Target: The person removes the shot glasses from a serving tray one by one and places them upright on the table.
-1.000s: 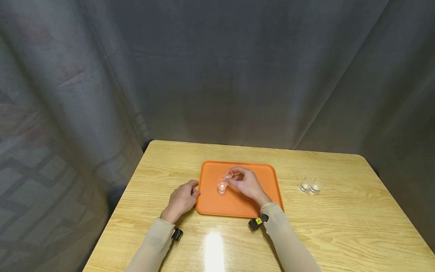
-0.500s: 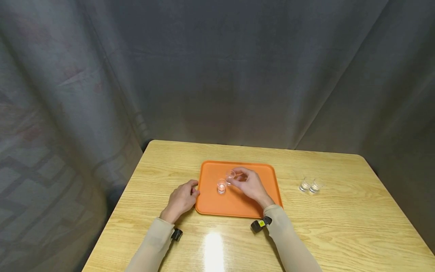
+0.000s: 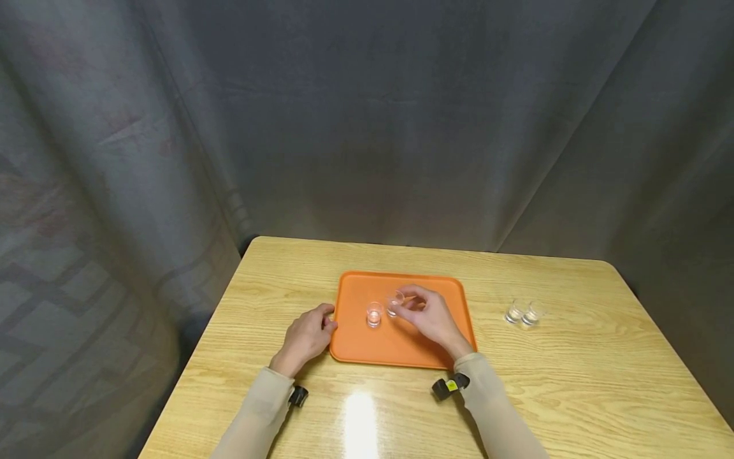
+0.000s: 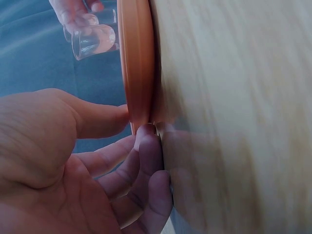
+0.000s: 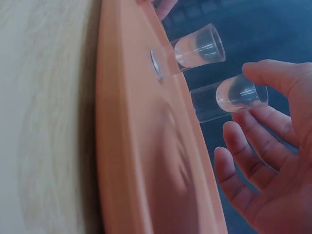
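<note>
My right hand [image 3: 429, 317] pinches a clear shot glass [image 3: 392, 308] near its rim, thumb on one side and index finger on the other, over the orange tray [image 3: 367, 349]. In the right wrist view, the held shot glass [image 5: 207, 103] has a thick base, and the other fingers spread loosely below it. A second shot glass [image 3: 374, 315] stands upright on the tray, just left of the held one, with a gap between them. My left hand [image 3: 306, 334] holds the tray's left edge; in the left wrist view its thumb meets the rim [image 4: 136, 73], fingers curled at the underside.
Two more clear shot glasses [image 3: 515, 311] stand close together on the wooden table [image 3: 579, 370], right of the tray. A grey curtain [image 3: 367, 127] hangs behind the table. Bright glare shows on the tabletop near the front.
My right hand has drawn the shot glass rightward and slightly nearer, opening a gap from the one standing on the tray. The left hand stays at the tray's edge.
</note>
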`<state>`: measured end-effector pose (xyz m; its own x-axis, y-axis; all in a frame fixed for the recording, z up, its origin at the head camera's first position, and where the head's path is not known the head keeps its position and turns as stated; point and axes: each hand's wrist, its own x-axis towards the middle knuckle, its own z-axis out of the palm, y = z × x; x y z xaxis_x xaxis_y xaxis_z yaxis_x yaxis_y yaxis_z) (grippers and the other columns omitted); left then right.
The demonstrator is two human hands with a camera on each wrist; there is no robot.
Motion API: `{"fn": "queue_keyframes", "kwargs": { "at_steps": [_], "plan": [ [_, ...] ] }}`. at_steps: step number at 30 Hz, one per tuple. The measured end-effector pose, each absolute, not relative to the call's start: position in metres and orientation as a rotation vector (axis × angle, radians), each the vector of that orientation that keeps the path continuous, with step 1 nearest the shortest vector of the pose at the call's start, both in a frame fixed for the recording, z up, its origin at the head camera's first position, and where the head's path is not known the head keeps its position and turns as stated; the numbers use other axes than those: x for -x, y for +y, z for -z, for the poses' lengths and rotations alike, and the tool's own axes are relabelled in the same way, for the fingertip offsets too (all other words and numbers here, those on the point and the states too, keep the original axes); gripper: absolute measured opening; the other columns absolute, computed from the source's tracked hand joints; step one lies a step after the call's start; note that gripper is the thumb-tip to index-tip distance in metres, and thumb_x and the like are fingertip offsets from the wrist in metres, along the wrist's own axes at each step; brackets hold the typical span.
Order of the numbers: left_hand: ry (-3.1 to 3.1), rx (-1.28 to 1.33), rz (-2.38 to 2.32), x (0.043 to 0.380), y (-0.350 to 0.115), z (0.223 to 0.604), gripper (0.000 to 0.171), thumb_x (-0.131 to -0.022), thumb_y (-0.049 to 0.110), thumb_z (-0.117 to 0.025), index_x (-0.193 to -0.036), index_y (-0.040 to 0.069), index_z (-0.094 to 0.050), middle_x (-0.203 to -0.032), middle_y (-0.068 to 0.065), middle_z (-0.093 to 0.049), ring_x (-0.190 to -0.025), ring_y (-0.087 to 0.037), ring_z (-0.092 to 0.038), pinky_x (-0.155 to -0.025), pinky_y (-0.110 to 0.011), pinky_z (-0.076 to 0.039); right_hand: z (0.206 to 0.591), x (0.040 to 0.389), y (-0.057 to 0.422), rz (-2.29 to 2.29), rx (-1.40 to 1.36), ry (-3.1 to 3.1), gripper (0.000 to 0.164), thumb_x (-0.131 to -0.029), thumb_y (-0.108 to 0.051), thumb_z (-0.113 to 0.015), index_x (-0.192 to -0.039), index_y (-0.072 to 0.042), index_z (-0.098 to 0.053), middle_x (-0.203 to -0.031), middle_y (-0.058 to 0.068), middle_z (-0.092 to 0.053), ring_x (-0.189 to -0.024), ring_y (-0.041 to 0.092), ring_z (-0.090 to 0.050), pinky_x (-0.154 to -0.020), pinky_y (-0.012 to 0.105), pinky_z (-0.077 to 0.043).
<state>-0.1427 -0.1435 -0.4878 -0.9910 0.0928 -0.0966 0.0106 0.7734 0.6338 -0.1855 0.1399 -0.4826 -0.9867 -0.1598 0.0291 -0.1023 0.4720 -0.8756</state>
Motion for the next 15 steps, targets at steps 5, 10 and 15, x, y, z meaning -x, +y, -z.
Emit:
{"fn": "queue_keyframes", "kwargs": {
  "at_steps": [5,10,15],
  "plan": [
    [2.842,-0.086,-1.021,0.143,-0.144,0.488,0.041,-0.106,0.02,-0.066,-0.145,0.006,-0.063,-0.089,0.003,-0.064,-0.064,-0.013,-0.051,-0.062,-0.029,-0.036,0.478,0.179,0.148,1.546,0.216,2.661,0.045,-0.089,-0.035,-0.088,-0.127,-0.014,-0.077,-0.1,0.005,-0.077,-0.096,0.02,-0.069,-0.084,0.033,-0.055],
    [2.838,-0.082,-1.029,0.143,-0.144,0.488,0.041,-0.106,0.02,-0.066,-0.145,0.006,-0.062,-0.09,0.002,-0.065,-0.064,-0.014,-0.052,-0.062,-0.03,-0.037,0.478,0.176,0.158,1.553,0.182,2.681,0.044,-0.088,-0.032,-0.089,-0.127,-0.014,-0.077,-0.102,0.006,-0.077,-0.095,0.018,-0.07,-0.083,0.031,-0.055],
    [2.837,-0.081,-1.026,0.143,-0.144,0.489,0.041,-0.107,0.02,-0.066,-0.145,0.006,-0.062,-0.09,0.002,-0.064,-0.064,-0.014,-0.051,-0.061,-0.029,-0.037,0.479,0.174,0.17,1.587,0.172,2.696,0.044,-0.088,-0.029,-0.089,-0.125,-0.01,-0.077,-0.107,0.009,-0.077,-0.093,0.019,-0.07,-0.081,0.029,-0.055]
  ]
}}
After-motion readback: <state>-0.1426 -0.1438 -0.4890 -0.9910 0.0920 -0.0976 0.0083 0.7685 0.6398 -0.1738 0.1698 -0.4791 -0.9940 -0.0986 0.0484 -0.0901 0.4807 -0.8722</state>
